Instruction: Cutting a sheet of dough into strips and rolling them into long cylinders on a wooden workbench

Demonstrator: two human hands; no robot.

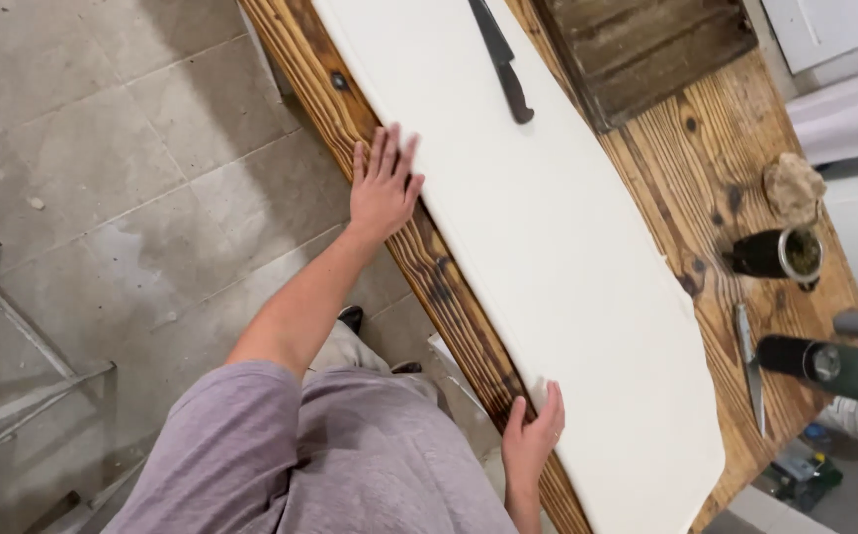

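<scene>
Left hand (384, 183) is lying flat, fingers spread, on the near edge of the long white cutting board (557, 257); right hand (535, 435) is gripping the same edge, thumb on top; board is lying on the wooden table (686, 168); black-handled knife (501, 59) is resting on the board beyond the left hand; past the right hand, an open dark cup (780, 254) is holding greenish matter; a second knife (748, 366) and dark green flask (839, 368) are lying just beside.
</scene>
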